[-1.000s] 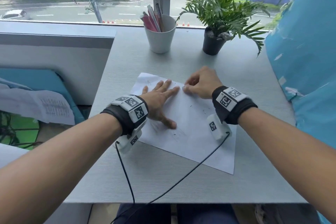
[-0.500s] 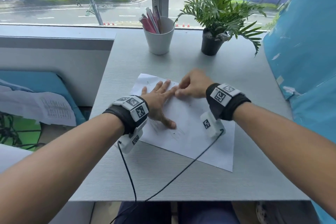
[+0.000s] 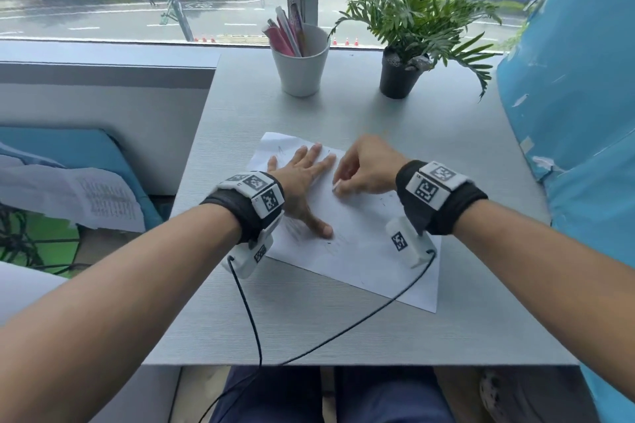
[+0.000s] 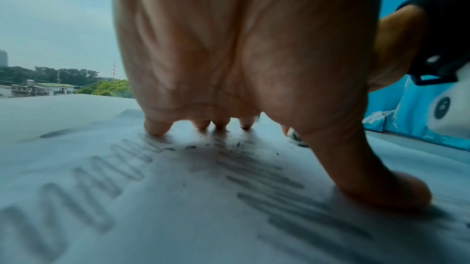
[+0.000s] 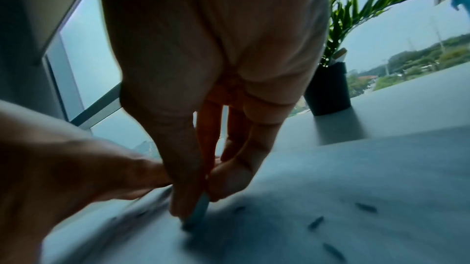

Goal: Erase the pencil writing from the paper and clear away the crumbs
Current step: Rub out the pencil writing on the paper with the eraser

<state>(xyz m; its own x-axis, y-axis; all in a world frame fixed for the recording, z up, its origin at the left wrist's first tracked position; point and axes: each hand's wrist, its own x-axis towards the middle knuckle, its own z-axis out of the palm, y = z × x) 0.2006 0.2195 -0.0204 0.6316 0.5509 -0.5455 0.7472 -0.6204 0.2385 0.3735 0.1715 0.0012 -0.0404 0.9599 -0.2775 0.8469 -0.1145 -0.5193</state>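
A white sheet of paper (image 3: pixel 360 257) lies askew on the grey table (image 3: pixel 309 330). My left hand (image 3: pixel 302 182) presses flat on its left part, fingers spread and thumb out toward me. Pencil writing (image 4: pixel 96 180) and dark hatching (image 4: pixel 267 180) show under that palm. My right hand (image 3: pixel 357 178) pinches a small white eraser (image 3: pixel 336 186) between thumb and fingers, its tip on the paper beside my left fingertips. The eraser (image 5: pixel 197 214) stands nearly upright in the right wrist view. Dark crumbs (image 5: pixel 315 222) lie scattered on the sheet to its right.
A white cup of pens (image 3: pixel 300 58) and a potted plant (image 3: pixel 402 75) stand at the table's far edge by the window. A blue surface (image 3: pixel 577 113) bounds the right side. Black cables (image 3: pixel 343 326) trail over the table's near edge. Papers (image 3: pixel 86 199) lie off to the left.
My right hand with the eraser has slid toward me along the paper, away from the sheet's far edge. My left hand has stayed flat in place.
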